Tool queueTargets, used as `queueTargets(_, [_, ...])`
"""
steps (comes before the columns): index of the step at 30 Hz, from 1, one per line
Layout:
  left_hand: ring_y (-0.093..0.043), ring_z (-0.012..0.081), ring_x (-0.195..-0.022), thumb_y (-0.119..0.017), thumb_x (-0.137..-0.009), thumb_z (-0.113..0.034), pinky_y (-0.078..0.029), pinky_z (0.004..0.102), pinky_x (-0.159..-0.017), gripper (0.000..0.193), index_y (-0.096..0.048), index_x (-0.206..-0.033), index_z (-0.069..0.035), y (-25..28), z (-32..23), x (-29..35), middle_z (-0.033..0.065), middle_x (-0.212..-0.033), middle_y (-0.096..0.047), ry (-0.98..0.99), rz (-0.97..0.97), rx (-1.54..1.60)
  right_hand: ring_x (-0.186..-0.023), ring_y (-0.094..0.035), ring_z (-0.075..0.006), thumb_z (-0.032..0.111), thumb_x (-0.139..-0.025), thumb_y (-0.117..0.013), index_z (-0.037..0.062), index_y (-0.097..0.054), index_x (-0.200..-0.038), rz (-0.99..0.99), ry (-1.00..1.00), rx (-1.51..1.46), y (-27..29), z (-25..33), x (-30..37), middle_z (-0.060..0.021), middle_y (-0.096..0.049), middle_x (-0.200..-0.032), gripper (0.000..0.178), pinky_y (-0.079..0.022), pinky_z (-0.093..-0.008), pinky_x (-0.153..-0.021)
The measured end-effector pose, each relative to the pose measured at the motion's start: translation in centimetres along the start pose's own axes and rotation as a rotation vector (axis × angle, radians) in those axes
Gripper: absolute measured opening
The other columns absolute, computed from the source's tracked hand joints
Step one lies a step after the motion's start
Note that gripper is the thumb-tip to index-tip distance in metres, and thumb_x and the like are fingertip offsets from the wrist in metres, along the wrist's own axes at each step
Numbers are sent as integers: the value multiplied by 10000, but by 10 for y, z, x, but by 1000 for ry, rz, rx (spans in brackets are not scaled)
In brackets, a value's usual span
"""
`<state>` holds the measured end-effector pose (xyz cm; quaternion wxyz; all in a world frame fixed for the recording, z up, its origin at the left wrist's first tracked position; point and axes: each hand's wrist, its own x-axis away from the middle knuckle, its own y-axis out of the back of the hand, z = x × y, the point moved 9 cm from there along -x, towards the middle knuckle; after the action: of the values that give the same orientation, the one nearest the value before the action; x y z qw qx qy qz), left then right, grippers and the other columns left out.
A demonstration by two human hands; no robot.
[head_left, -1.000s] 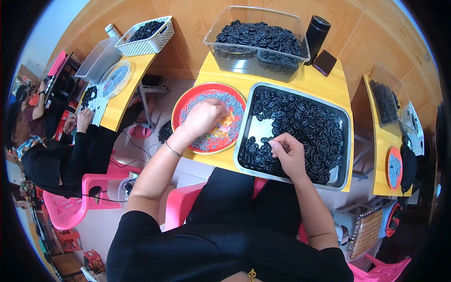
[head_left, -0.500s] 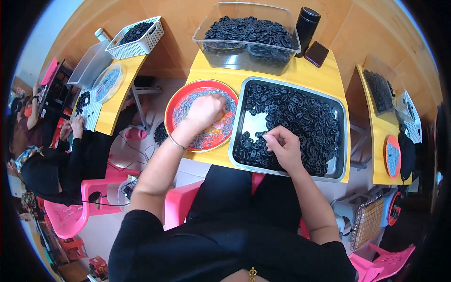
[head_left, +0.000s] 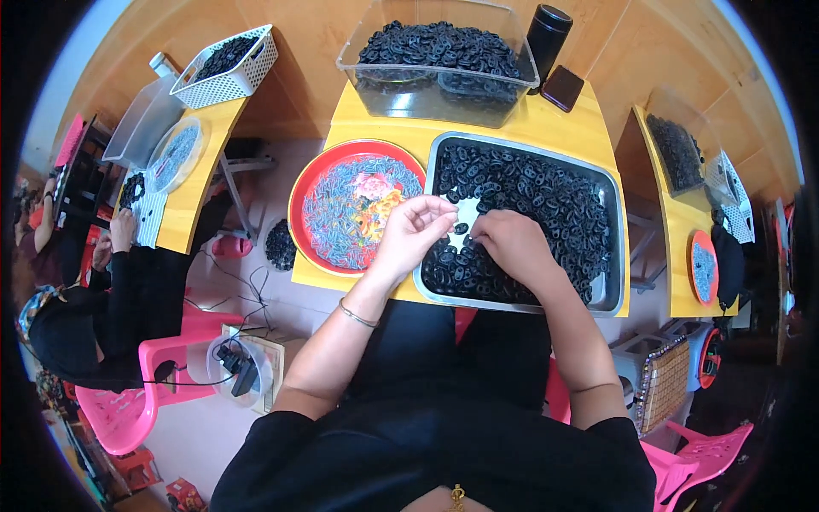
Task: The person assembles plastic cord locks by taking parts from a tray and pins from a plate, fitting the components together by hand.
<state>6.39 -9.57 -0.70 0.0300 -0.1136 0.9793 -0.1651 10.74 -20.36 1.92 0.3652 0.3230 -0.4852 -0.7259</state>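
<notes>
My left hand (head_left: 416, 235) is over the left edge of the metal tray (head_left: 623, 256), thumb and forefinger pinched together. Whatever it pinches is too small to make out. Facing it, my right hand (head_left: 516, 247) reaches down among small black oval pieces with holes (head_left: 554, 196), its fingers curled and their tips partly hidden. One loose black piece (head_left: 461, 229) shows on bare metal between the hands. Left of the tray, a red round dish (head_left: 300, 192) holds many thin silvery pins (head_left: 337, 205) over its flower-patterned bottom.
Behind the tray stands a clear plastic bin (head_left: 409, 107) full of black pieces, beside a black canister (head_left: 548, 38) and a dark box (head_left: 562, 89). At the left, another person's hands (head_left: 122, 229) work at a second yellow table (head_left: 192, 205). Pink chairs (head_left: 128, 418) stand around.
My left hand has left the pins in the red dish and moved right to the tray's edge. My right hand has shifted slightly left, closer to it. The view has shifted a little.
</notes>
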Motion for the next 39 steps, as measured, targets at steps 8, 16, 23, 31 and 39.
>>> queueTargets(8, [-563,66,-730,-562,-805,-2,-454,186,-660,165,-574,-970,5,1,4,-2,37,-830,-605,-29,26,48,-799,-563,-228,120,-705,-598,113,-571,-780,17,88,-21,-16,4,-15,-44,-550,-780,80,-473,-354,-652])
queueTargets(16, [-526,69,-769,-513,-808,45,-445,189,-702,275,-477,-1075,-8,-9,-8,-1,13,-824,-505,-75,95,37,-787,-566,-244,130,-737,-545,79,-574,-770,138,70,46,-22,6,-22,-77,-556,-784,67,-469,-363,-662])
queueTargets(23, [-512,77,-748,-551,-823,-46,-433,202,-694,282,-461,-1089,-22,-17,-1,4,14,-799,-512,-43,83,120,-709,-585,-206,70,-764,-555,14,-573,-818,-214,-51,-468,19,-5,2,-100,-547,-785,80,-468,-298,-630])
queueTargets(31, [-525,77,-770,-544,-819,-9,-443,206,-708,281,-452,-1085,-17,-25,7,6,21,-822,-533,-31,88,41,-773,-576,-117,-31,-794,-533,-26,-566,-884,-433,-178,-1207,2,-24,23,-57,-532,-876,96,-467,-224,-694])
queueTargets(39, [-530,77,-793,-553,-803,20,-444,206,-734,306,-439,-1085,-16,-25,6,6,29,-832,-540,-55,66,34,-765,-593,-121,-18,-774,-571,-11,-604,-895,-419,-245,-1206,-4,-28,27,-61,-570,-842,126,-474,-219,-691])
